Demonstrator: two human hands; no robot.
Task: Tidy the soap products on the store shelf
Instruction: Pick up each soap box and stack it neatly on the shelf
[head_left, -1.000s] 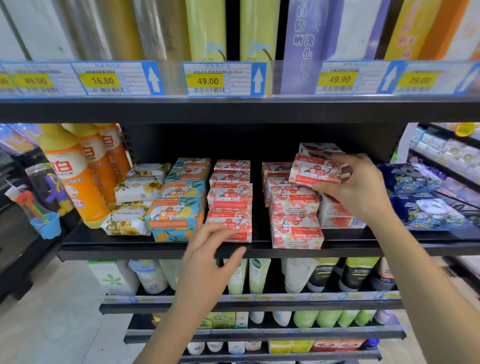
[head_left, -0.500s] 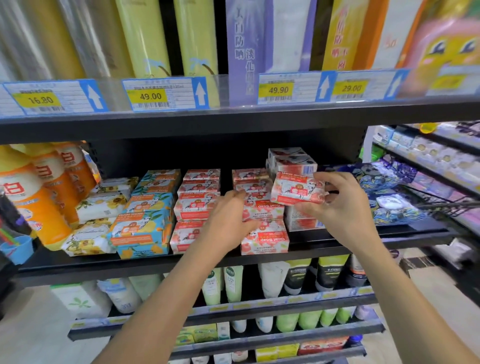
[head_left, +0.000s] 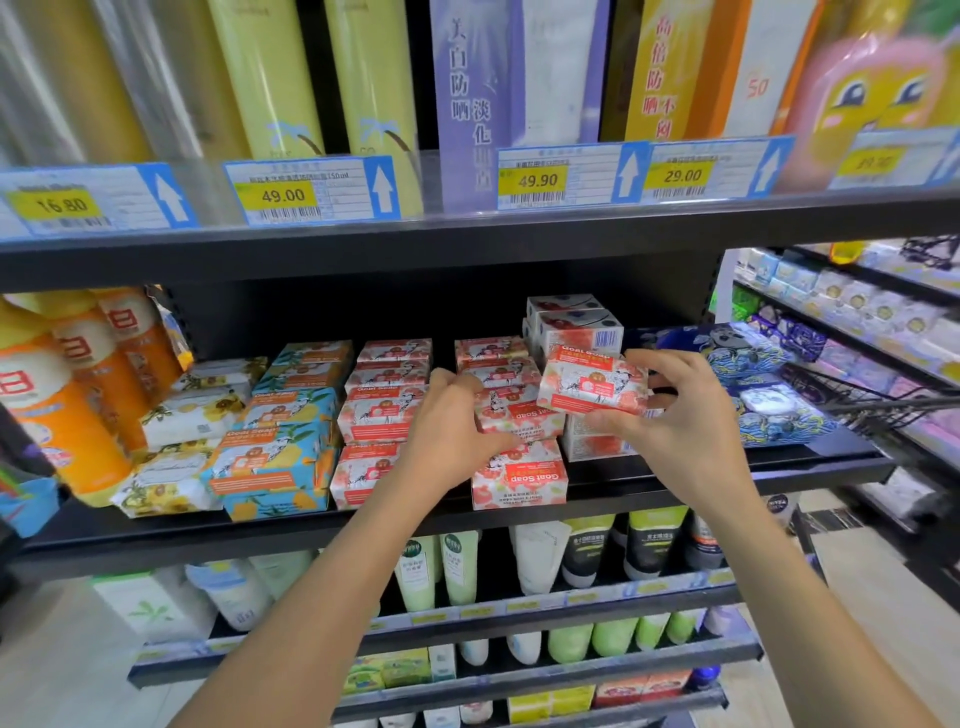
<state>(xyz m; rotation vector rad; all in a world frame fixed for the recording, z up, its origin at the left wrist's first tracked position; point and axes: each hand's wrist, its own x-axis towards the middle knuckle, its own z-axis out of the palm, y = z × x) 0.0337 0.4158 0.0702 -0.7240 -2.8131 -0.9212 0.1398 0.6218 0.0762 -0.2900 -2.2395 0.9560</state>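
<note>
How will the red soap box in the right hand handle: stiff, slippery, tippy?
Probably stiff: the red soap box shows square edges in the right hand. Flat faces, like the stacked box the left hand grips, should sit steadily, not roll. The printed wrap looks smooth, possibly slippery.

Glossy printed paper soap boxes (head_left: 519, 475), matt black metal shelf (head_left: 675, 480)

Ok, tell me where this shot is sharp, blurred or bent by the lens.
Head view, middle: sharp, the print on the red-and-white Goat Soap box in the right hand reads clearly. Head view, edges: soft, the yellow 16.80 price tag and the pink-and-yellow cartoon-face pack smear. Head view, top: the tall yellow tubes lean left and the tall orange carton leans right, wide-lens distortion.
</note>
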